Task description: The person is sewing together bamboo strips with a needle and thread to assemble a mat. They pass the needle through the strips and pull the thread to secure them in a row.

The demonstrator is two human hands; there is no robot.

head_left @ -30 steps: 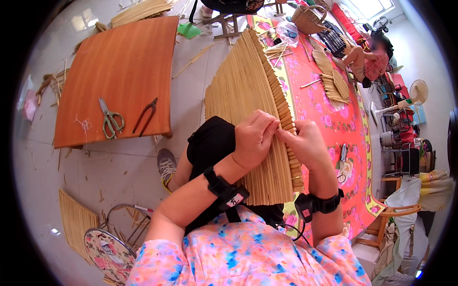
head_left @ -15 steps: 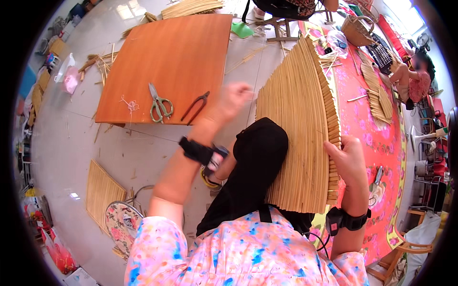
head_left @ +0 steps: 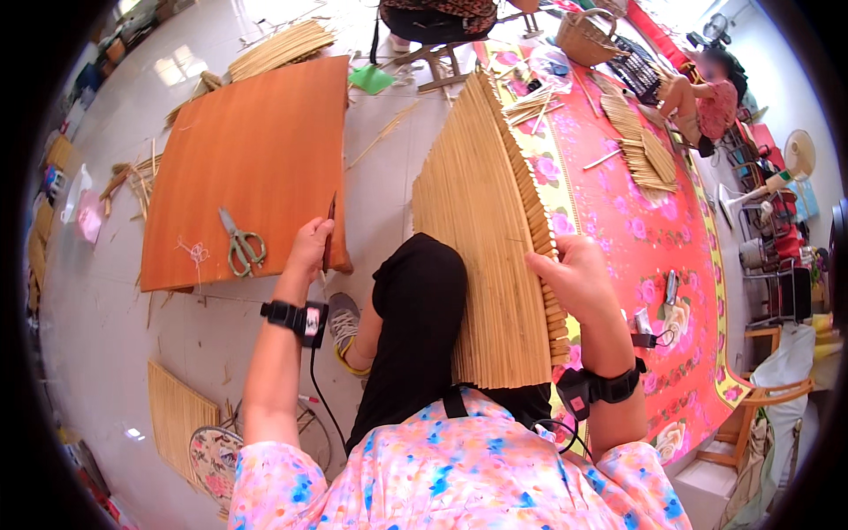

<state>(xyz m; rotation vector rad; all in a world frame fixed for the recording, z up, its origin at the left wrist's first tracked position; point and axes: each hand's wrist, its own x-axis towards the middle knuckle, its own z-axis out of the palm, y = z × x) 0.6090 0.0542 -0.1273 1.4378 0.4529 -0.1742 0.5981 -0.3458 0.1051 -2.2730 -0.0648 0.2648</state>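
Observation:
A fan-shaped panel of bundled straw stalks (head_left: 481,238) lies across my lap, its narrow end pointing away from me. My right hand (head_left: 581,272) pinches its thick right edge between thumb and fingers. At the near right corner of the brown wooden table (head_left: 256,132), my left hand (head_left: 309,249) is closed around slim dark pincers (head_left: 330,231), which are partly hidden by the fingers. Scissors with green handles (head_left: 240,246) rest on the table to the left of that hand, beside a small tangle of pale thread (head_left: 194,253).
A pink flowered mat (head_left: 636,291) spreads on my right, bearing loose straw sticks (head_left: 534,108) and another straw piece (head_left: 638,146). A wicker basket (head_left: 586,37) stands beyond. Another person (head_left: 711,97) sits at the far right. A flowered round stool (head_left: 215,461) is at lower left.
My left hand, blurred and raised past the table's corner before, has come back left and taken hold of the pincers. The right hand keeps its grip on the panel; the whole view has shifted.

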